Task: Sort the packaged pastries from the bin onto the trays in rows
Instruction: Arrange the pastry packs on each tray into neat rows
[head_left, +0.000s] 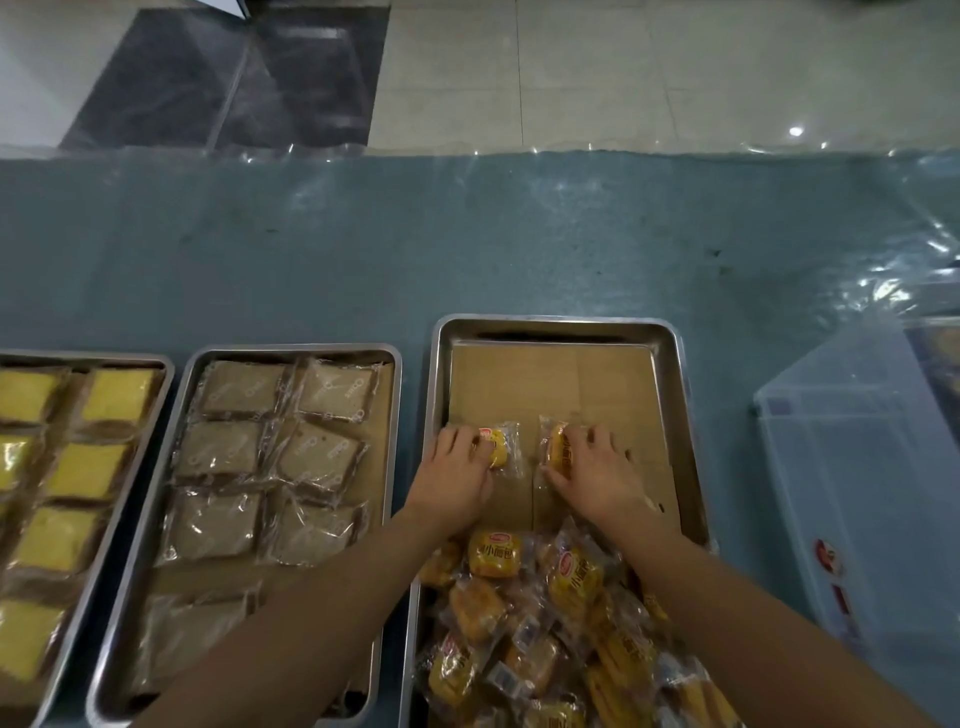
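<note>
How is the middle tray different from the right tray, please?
The middle tray holds flat brownish packs laid in two neat columns; the right tray holds small orange bun packs, mostly heaped at its near end. Both hands work in the right tray, none in the middle tray. Both are metal with cardboard liners.

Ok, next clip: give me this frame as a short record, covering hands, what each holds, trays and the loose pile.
left hand: holds a small yellow bun packet on the cardboard liner
right hand: holds a second bun packet beside it
right tray: far part bare liner, two packets placed
loose pile: yellow bun packets heaped at the tray's near end
middle tray: brown wrapped slices in two columns
left tray: yellow wrapped slices
clear bin: at right
</note>
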